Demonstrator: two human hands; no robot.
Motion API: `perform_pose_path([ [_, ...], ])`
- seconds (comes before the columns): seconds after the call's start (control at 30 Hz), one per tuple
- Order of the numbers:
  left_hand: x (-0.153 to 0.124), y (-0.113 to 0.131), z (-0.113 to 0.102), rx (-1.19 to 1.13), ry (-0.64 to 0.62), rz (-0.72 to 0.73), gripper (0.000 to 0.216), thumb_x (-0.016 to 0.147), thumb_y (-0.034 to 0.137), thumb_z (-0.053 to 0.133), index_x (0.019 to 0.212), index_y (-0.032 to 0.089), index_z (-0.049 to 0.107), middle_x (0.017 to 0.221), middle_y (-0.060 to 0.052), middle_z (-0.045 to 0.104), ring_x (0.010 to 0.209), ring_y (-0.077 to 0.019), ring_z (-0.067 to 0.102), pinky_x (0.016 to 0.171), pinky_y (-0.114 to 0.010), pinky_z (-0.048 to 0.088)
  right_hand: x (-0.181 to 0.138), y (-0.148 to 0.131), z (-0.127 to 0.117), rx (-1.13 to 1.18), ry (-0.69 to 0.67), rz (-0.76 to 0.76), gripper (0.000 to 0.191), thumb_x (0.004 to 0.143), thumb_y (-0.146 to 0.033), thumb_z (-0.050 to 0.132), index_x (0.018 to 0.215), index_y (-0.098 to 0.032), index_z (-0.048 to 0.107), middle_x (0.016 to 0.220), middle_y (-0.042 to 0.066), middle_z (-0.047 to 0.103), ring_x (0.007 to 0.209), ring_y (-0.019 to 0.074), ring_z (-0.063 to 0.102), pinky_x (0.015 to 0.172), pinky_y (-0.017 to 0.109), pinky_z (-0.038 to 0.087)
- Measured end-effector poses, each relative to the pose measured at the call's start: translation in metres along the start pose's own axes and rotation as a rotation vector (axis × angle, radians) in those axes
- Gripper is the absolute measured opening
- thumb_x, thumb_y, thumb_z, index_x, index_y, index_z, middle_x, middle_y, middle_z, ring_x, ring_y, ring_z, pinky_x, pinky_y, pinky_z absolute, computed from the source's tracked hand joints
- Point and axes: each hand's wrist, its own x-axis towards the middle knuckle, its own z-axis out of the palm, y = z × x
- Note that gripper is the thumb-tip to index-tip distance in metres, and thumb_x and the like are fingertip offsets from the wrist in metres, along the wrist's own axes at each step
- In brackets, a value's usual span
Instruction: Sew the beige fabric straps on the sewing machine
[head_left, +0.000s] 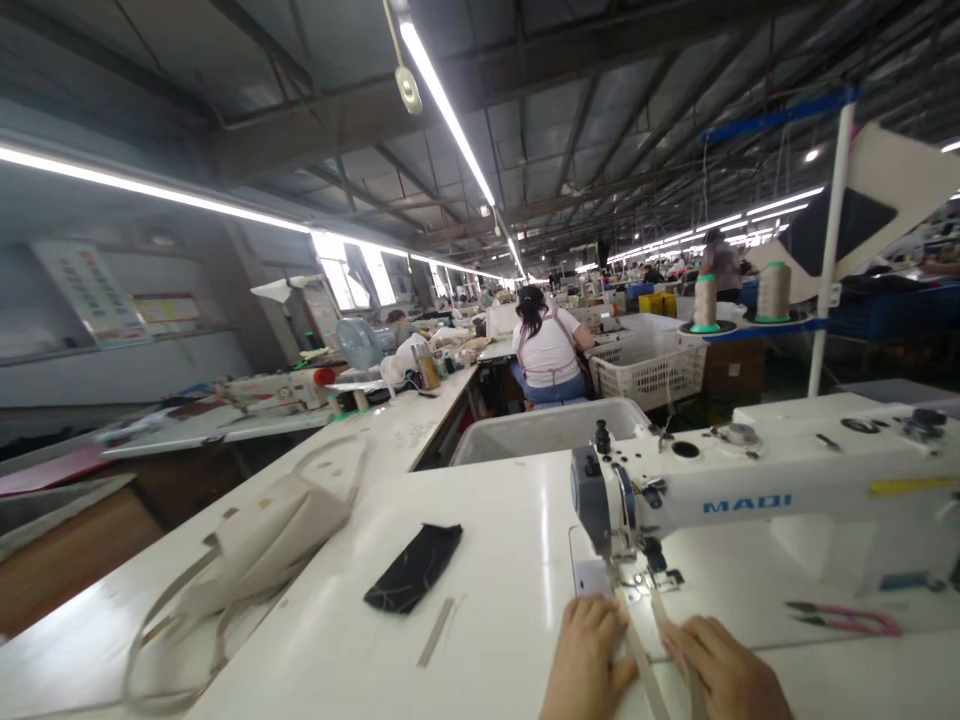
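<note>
Pressing beige strap (641, 655) at sewing machine (750, 490), seemingly.

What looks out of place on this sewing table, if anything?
Nothing looks damaged or spilled. The left hand and right hand lie on a beige strap at the sewing machine. Only the heap of beige bags is untidy, its strap loops sprawling loosely.

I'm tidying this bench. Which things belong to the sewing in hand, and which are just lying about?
In use: strap, pressed by left hand and right hand; sewing machine.
Lying about: dark cloth, thin strip, bag, pink snips.
</note>
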Motion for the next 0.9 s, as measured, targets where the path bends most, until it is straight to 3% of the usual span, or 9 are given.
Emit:
perform_pose_path([
  [0.1,0.007,0.019,-0.020,-0.066,-0.106,-0.044,0.021,0.077,0.026,0.062,0.097,0.020,0.059,0.104,-0.006,0.062,0.102,-0.0229,0.053,0.090,-0.040,0.042,0.000,0.000,-0.021,0.080,-0.035,0.064,0.028,0.093,-0.026,0.043,0.117,-0.020,0.057,0.081,0.004,0.063,0.076,0.0142,0.061,0.072,0.024,0.048],
  [0.17,0.011,0.024,-0.026,-0.080,-0.141,-0.063,0.021,0.078,0.025,0.062,0.099,0.020,0.059,0.105,-0.006,0.061,0.103,-0.0225,0.052,0.092,-0.040,0.041,0.001,-0.002,-0.032,0.106,0.010,0.108,0.030,0.092,-0.026,0.047,0.121,-0.021,0.055,0.084,0.004,0.063,0.077,0.0142,0.061,0.074,0.024,0.048],
  [0.3,0.011,0.026,-0.025,-0.071,-0.158,-0.080,0.022,0.078,0.024,0.062,0.099,0.020,0.059,0.105,-0.005,0.061,0.105,-0.0221,0.051,0.092,-0.039,0.041,0.000,-0.005,-0.043,0.141,0.109,0.208,0.032,0.091,-0.024,0.049,0.122,-0.022,0.054,0.086,0.005,0.064,0.078,0.0145,0.062,0.076,0.025,0.048],
  [0.4,0.010,0.026,-0.023,-0.062,-0.163,-0.072,0.023,0.079,0.026,0.061,0.101,0.021,0.060,0.104,-0.005,0.061,0.103,-0.0221,0.052,0.091,-0.038,0.041,-0.002,-0.004,-0.042,0.162,0.106,0.267,0.032,0.091,-0.026,0.047,0.122,-0.021,0.055,0.087,0.006,0.064,0.079,0.0155,0.062,0.076,0.026,0.048],
  [0.67,0.005,0.025,-0.022,-0.073,-0.149,-0.085,0.023,0.079,0.028,0.062,0.100,0.020,0.059,0.104,-0.005,0.061,0.103,-0.0224,0.051,0.092,-0.038,0.040,-0.005,0.004,-0.019,0.095,-0.188,0.129,0.029,0.094,-0.034,0.042,0.115,-0.023,0.058,0.077,0.002,0.061,0.072,0.0132,0.061,0.065,0.022,0.047],
  [0.9,0.002,0.020,-0.018,-0.103,-0.094,-0.088,0.019,0.079,0.032,0.063,0.094,0.021,0.060,0.103,-0.004,0.062,0.100,-0.0219,0.052,0.090,-0.037,0.041,-0.006,0.006,-0.015,0.187,-0.038,0.030,0.027,0.093,-0.026,0.045,0.118,-0.021,0.053,0.086,0.004,0.063,0.082,0.0148,0.062,0.073,0.023,0.049],
])
